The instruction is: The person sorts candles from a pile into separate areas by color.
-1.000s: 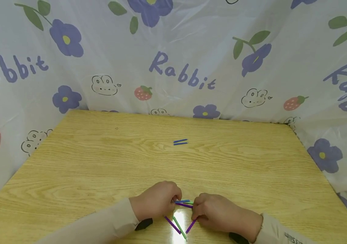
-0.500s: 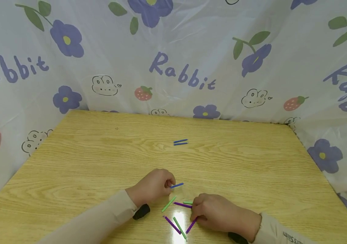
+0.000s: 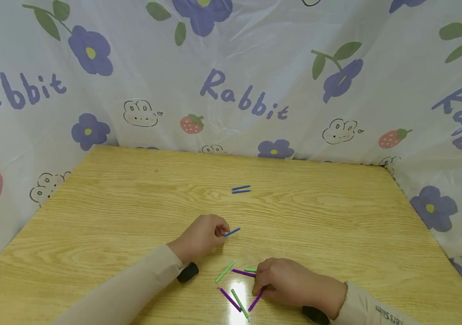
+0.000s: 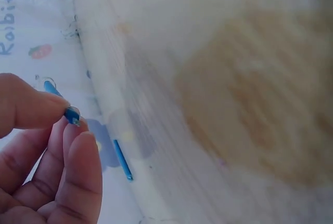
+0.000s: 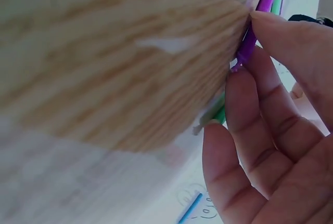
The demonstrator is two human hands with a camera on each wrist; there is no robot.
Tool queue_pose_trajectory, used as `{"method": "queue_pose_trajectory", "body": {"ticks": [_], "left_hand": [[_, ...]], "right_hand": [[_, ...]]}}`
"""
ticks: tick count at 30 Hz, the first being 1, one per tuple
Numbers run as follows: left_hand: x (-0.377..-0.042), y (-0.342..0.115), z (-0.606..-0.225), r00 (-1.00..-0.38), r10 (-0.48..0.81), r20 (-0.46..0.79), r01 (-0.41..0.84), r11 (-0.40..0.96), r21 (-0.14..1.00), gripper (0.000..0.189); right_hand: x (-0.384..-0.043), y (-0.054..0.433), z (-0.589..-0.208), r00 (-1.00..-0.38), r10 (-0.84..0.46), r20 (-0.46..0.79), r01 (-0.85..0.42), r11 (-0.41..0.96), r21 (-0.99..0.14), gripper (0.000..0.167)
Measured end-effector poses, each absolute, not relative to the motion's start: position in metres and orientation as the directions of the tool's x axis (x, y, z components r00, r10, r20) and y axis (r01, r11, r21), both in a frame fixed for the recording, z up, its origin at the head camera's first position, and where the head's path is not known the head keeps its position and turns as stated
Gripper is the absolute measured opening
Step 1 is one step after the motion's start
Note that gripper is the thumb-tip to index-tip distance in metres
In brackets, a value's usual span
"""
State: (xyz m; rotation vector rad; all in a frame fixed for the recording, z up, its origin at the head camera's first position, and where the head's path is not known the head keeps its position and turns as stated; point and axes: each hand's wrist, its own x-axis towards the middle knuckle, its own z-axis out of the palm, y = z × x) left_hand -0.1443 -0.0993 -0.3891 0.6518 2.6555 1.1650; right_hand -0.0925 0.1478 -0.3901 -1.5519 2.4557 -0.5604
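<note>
My left hand (image 3: pixel 203 235) is over the middle of the table, pinching one end of a thin blue candle (image 3: pixel 232 232) between thumb and fingers. The candle's tip (image 4: pixel 73 116) pokes out past the thumb in the left wrist view. Nearer the front edge, my right hand (image 3: pixel 285 282) pinches a slim purple candle (image 5: pixel 251 39) low over the wood. A green candle (image 5: pixel 219 115) lies by one of its fingertips. Left of that hand are a second purple candle (image 3: pixel 244 272), a slanted green candle (image 3: pixel 225 271), and a crossed purple (image 3: pixel 229 299) and green (image 3: pixel 240 304) pair.
Two blue candles (image 3: pixel 241 189) lie side by side farther back on the wooden table (image 3: pixel 133 203). A printed curtain (image 3: pixel 153 67) hangs behind the table and along its sides. Each wrist wears a dark strap device (image 3: pixel 188 272).
My left hand has moved away from the right hand, back across the table, carrying the blue candle. The slanted green candle is uncovered. My right hand has stayed nearly still.
</note>
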Motion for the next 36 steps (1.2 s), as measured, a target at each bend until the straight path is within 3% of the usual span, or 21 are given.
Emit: {"method": "queue_pose_trajectory", "body": {"ticks": [12,26,36], "left_hand": [[-0.163,-0.101,-0.394,-0.923,0.384,-0.018,0.227,0.582,0.781,0.016],[-0.187,-0.098,-0.390,-0.932,0.363,-0.019,0.217,0.597,0.773,0.013],[-0.202,-0.094,-0.388,-0.935,0.354,-0.003,0.233,0.622,0.747,0.016]], "right_hand": [[-0.095,0.147,-0.387,-0.467,-0.884,-0.024,-0.759,0.415,-0.502,0.015],[-0.094,0.146,-0.390,-0.448,-0.894,0.020,-0.798,0.390,-0.460,0.015],[-0.092,0.145,-0.390,-0.477,-0.879,-0.009,-0.778,0.427,-0.462,0.014]]}}
